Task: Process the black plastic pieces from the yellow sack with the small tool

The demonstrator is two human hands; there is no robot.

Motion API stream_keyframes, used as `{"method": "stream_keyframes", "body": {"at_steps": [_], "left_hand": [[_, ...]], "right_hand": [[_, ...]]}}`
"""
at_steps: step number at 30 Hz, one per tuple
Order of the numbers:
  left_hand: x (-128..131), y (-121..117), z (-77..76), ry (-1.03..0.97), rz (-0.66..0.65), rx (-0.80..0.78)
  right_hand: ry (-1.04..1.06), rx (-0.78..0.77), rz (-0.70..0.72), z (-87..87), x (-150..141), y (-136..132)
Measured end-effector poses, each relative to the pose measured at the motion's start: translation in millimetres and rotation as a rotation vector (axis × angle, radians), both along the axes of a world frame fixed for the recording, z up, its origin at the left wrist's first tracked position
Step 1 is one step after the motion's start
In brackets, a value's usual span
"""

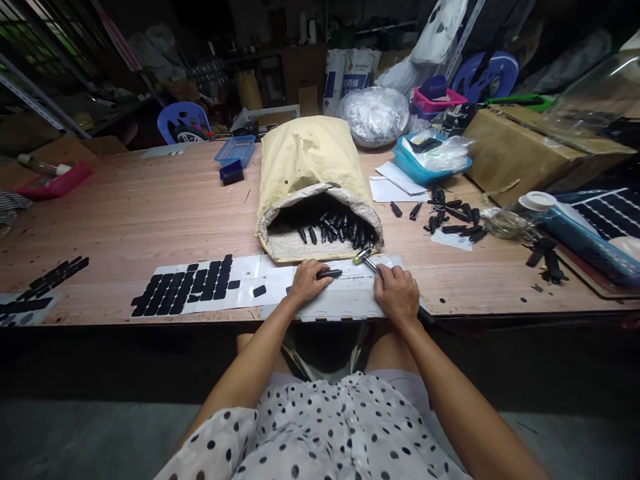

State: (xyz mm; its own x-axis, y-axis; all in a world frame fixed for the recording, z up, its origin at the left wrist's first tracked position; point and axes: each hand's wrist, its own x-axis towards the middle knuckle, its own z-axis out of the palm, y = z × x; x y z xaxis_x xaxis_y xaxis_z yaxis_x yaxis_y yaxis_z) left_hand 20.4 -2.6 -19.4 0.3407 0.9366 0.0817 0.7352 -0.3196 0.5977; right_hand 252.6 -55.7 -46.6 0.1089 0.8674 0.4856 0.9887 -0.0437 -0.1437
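My left hand [309, 281] is closed around one end of a small black tapered part [330, 273], held low over a white board [345, 303] at the table's front edge. My right hand [399, 291] grips the handle of a small hammer [365, 259], whose head with a yellowish-green face points up and left, near the bag's mouth. Just beyond both hands lies a cream sack [310, 157], open toward me, with several like black parts [345, 229] inside. Left of my hands, rows of black rounded pads [185, 287] lie on a white sheet.
More black parts [457, 217] lie scattered to the right, near a blue basket [431, 160] and a cardboard box [530, 150]. A small blue basket [236, 151] stands behind on the left. At far left are a red tray [60, 183] and black strips [55, 277].
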Motion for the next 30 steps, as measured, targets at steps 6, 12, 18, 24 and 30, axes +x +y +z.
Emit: {"method": "stream_keyframes", "body": {"at_steps": [6,12,18,24,30], "left_hand": [[4.7,0.1,3.8,-0.018,0.040,-0.040],[8.0,-0.1,5.0,-0.040,0.044,-0.042],[7.9,1.4,-2.1,-0.079,0.046,-0.007],[7.4,5.5,-10.1,-0.123,0.044,-0.005],[7.9,6.1,-11.9,-0.135,0.038,-0.003]], "right_hand": [[0.062,-0.029,0.024,2.9,6.9,2.8],[0.358,0.012,0.133,12.3,-15.2,-9.9],[0.568,-0.017,0.300,11.0,-44.9,-26.0],[0.616,0.015,0.348,17.3,-49.3,-29.4],[0.536,-0.041,0.328,13.7,-51.1,-30.8]]}}
